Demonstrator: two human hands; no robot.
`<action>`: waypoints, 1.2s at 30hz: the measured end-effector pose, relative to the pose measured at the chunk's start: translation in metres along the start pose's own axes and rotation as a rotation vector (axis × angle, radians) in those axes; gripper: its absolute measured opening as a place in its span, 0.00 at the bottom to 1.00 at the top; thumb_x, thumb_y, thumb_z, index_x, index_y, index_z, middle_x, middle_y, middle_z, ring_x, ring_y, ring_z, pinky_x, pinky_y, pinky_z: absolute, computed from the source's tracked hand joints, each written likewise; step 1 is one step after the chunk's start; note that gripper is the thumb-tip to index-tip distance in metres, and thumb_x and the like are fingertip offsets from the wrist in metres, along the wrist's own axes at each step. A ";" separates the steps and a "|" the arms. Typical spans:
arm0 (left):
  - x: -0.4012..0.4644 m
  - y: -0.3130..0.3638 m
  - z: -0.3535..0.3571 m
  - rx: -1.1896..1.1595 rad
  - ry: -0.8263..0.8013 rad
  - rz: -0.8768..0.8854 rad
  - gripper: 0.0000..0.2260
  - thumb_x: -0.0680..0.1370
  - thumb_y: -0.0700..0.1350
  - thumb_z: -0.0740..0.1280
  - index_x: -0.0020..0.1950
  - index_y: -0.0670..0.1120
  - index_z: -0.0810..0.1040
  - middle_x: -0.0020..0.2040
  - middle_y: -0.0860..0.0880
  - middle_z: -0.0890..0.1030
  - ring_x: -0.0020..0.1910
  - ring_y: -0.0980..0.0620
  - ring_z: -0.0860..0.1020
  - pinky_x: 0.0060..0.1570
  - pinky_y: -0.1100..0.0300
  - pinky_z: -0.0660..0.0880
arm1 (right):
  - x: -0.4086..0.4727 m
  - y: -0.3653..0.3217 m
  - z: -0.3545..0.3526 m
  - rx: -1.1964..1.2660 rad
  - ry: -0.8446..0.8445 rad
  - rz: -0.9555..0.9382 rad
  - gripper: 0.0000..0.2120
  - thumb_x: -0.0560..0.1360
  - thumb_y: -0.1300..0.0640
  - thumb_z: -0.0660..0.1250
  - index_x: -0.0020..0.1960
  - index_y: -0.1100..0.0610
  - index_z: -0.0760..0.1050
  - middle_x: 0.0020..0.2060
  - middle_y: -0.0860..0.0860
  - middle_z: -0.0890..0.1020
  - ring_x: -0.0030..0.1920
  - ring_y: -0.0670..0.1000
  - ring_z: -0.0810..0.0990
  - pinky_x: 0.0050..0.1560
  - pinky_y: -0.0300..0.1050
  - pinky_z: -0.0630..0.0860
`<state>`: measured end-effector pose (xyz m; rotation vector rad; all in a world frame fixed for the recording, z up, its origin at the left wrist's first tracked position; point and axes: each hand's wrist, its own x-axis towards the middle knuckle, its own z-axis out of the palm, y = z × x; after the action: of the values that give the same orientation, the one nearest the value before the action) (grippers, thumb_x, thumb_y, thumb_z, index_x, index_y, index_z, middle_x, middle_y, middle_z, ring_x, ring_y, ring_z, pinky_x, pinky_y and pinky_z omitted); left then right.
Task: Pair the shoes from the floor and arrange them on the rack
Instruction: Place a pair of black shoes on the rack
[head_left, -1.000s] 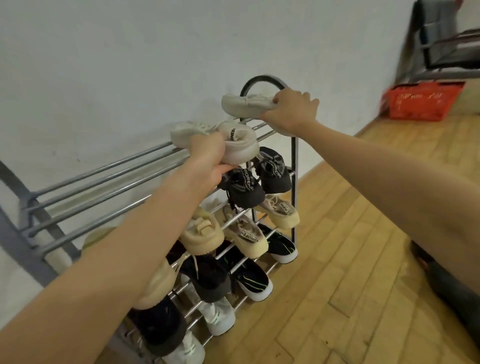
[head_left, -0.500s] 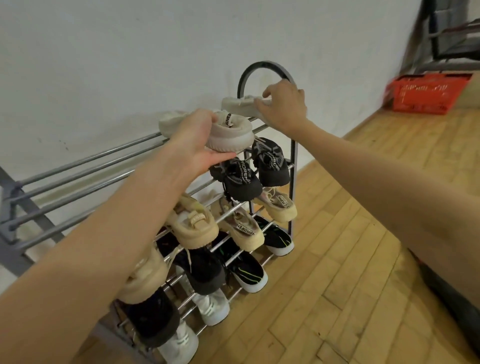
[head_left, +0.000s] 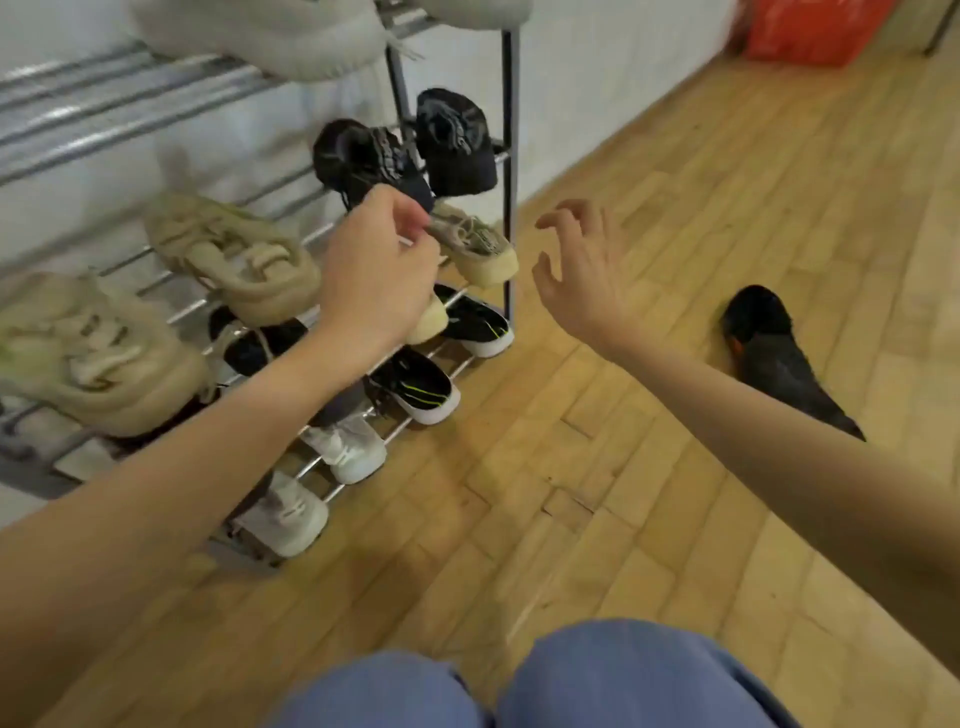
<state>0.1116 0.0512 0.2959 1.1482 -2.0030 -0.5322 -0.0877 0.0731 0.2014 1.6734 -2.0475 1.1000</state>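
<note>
Comparing this moment with the view half a second ago, both hands have left the top shelf of the rack (head_left: 506, 156). The two pale shoes they held there — the left one (head_left: 270, 36) and the right one (head_left: 467, 8) — now rest on the top rails, unsupported by any hand.

- Left hand (head_left: 376, 275): lowered in front of the middle shelves, grip curled nearly closed, thumb against fingertips. It holds no shoe; whether it pinches a lace of the tan shoe (head_left: 475, 244) beside it cannot be told.
- Right hand (head_left: 584, 270): grip open, fingers spread, empty, hanging above the floor (head_left: 649, 493) just right of the rack.
- Lower shelves: black, tan, black-and-white and white pairs are seated.

Judgement: the pale pair counts as placed. A dark shape (head_left: 769, 348) lies on the floor to the right, well apart from the rack — too blurred to confirm as a shoe. If it is one, pairing remains unfinished.
</note>
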 end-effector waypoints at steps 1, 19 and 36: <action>-0.007 -0.004 0.015 0.000 -0.132 -0.011 0.08 0.75 0.41 0.64 0.53 0.46 0.76 0.47 0.52 0.77 0.49 0.50 0.78 0.49 0.56 0.74 | -0.025 0.015 0.002 -0.027 -0.085 0.045 0.16 0.72 0.63 0.64 0.59 0.64 0.73 0.59 0.61 0.73 0.59 0.62 0.72 0.60 0.51 0.69; -0.030 0.011 0.207 0.138 -0.866 0.008 0.06 0.77 0.43 0.64 0.54 0.48 0.76 0.51 0.50 0.78 0.54 0.48 0.77 0.55 0.55 0.74 | -0.239 0.281 -0.063 -0.525 -0.656 1.099 0.44 0.77 0.54 0.67 0.79 0.56 0.38 0.76 0.67 0.43 0.76 0.70 0.44 0.74 0.65 0.49; -0.043 -0.014 0.242 0.039 -0.917 -0.095 0.12 0.78 0.42 0.65 0.61 0.44 0.73 0.56 0.46 0.78 0.55 0.48 0.76 0.43 0.61 0.70 | -0.209 0.214 -0.072 0.988 0.196 1.558 0.17 0.73 0.56 0.62 0.61 0.56 0.70 0.58 0.59 0.76 0.57 0.58 0.76 0.53 0.52 0.76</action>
<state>-0.0547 0.0781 0.1168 1.1291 -2.7214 -1.2383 -0.2420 0.2810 0.0358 -0.4235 -2.6579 2.7901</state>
